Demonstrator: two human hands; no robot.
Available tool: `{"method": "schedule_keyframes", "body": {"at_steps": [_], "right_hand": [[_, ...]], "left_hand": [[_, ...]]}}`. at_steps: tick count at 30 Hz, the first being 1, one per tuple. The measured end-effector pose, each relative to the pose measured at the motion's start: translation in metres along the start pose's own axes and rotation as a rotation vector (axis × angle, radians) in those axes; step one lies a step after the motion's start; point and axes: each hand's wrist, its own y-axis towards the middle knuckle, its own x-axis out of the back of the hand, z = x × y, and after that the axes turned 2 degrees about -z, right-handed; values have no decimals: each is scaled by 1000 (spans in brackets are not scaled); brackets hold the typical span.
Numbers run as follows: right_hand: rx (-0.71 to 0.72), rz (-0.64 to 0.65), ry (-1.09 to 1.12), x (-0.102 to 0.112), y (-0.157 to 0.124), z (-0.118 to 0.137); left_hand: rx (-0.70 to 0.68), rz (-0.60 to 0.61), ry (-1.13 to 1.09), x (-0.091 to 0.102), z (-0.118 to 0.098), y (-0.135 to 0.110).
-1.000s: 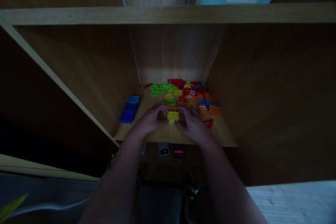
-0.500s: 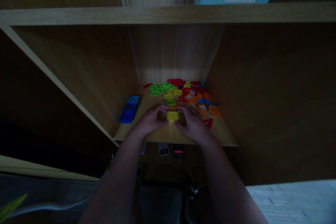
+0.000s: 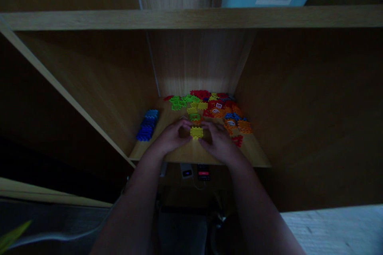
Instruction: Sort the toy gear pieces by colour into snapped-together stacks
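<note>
Though two hands (image 3: 174, 137) (image 3: 220, 140), one yellow piece (image 3: 196, 132)

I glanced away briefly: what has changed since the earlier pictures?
Nothing visibly changed; nothing was taken up or let go. The left hand and right hand still hold the yellow piece between them, and the blue pieces stay to their left.

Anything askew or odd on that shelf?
Mildly: at right, the orange pieces and red pieces lie jumbled at mixed angles, while the blue pieces form a tidy row at left. The held yellow piece looks normal. No breakage shows; fine cracks would be too small to tell.
</note>
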Motion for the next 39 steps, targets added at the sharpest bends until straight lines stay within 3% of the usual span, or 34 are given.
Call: {"method": "schedule_keyframes", "body": {"at_steps": [6, 39], "right_hand": [[-20, -1, 2, -1, 0, -1], [-16, 6, 26, 0, 0, -1]], "left_hand": [[4, 50, 89, 1, 1, 0], [-8, 18, 162, 1, -5, 0]]}}
